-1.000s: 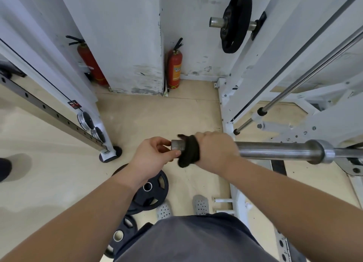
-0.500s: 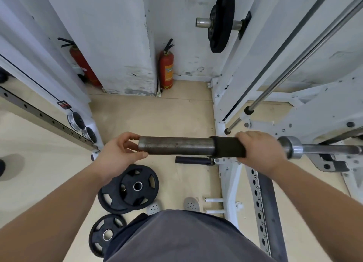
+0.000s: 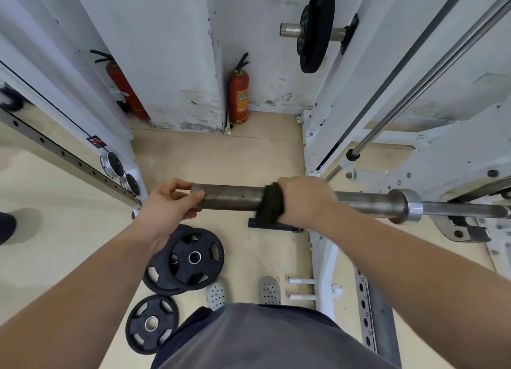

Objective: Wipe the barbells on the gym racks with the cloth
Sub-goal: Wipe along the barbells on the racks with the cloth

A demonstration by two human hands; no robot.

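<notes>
Barbell [image 3: 232, 200] rests on rack [image 3: 325, 260] at right, free end pointing left. Risk as I judge it: bunched cloth [image 3: 272, 204] skips patches or slides off end; barbell rolls if left hand [image 3: 166, 202] loosens. Left fingers pinch barbell tip; right hand [image 3: 304, 200] clamps cloth around mid-sleeve, curled tight.

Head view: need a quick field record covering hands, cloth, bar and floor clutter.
left hand: grips the free end of the barbell sleeve
right hand: grips the cloth around the sleeve
cloth: black, wrapped round the sleeve partway between the end and the collar
barbell: roughly level, shaft runs right over a rack hook
floor: three black weight plates, two overlapping, one apart
wall corner: red fire extinguisher, upright
</notes>
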